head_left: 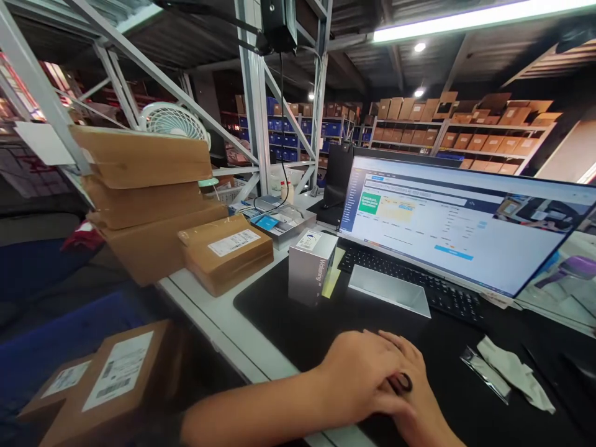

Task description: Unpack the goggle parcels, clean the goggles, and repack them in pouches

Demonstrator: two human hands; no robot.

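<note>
My left hand reaches in from the lower left and lies closed over my right hand, above the black desk mat. The two hands touch and overlap, with the right hand's fingers curled and partly covered. A small black ring shows between them; whether it is worn or held I cannot tell. Beyond the hands stand a silver-grey printed box with a white label on top and, lying flat, a silvery box-like tray. Yellow paper sits beside the upright box.
A monitor and black keyboard occupy the back right. White cloth and a clear packet lie at right. Left are a taped carton, stacked cartons and lower labelled parcels. Metal framing rises behind.
</note>
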